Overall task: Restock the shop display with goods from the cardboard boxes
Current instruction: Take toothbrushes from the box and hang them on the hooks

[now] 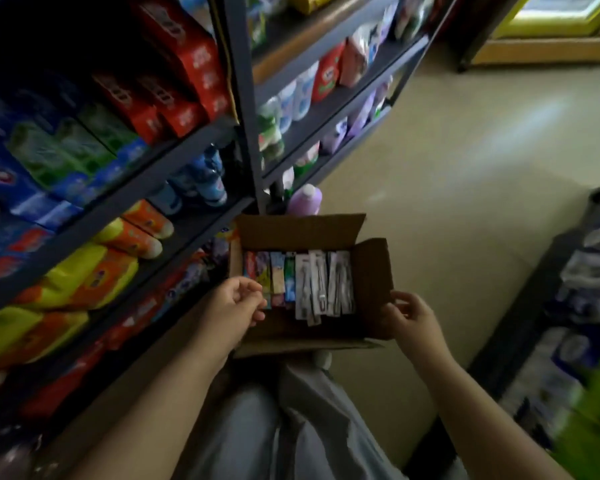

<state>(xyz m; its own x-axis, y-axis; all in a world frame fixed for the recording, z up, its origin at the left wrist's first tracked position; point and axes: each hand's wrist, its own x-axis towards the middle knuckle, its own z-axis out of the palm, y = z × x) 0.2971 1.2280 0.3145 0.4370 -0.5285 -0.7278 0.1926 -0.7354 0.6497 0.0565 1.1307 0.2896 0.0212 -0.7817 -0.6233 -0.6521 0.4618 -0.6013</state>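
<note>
- Nearest the camera, the person's legs in pale grey trousers [291, 427] point toward an open cardboard box [373, 271] standing on the floor [465, 168].
- The left hand [238, 303] hovers over the box's near-left corner, its fingers [253, 289] loosely curled and holding nothing.
- The right hand [411, 315] is at the box's right flap; its fingers [400, 299] are bent, their tips at the flap's edge, but blur hides whether they pinch the cardboard.
- Inside the box lies a row of long, thin packets [298, 282] side by side: coloured ones on the left, white ones on the right, likely toothbrush packs, though print is unreadable.
- Just beyond the box's far flap stands a lilac bottle [305, 200] at the foot of the dark metal shelving [243, 109].
- To the left, the shelves hold yellow and orange pouches [94, 271] low down, blue bottles [205, 181] above, then blue and green cartons [66, 157] and red cartons [174, 88] higher up.
- Farther along, the next shelf bay carries white, red and purple packs [326, 84].
- At right, a low rack [520, 327] holds blurred packaged goods.
</note>
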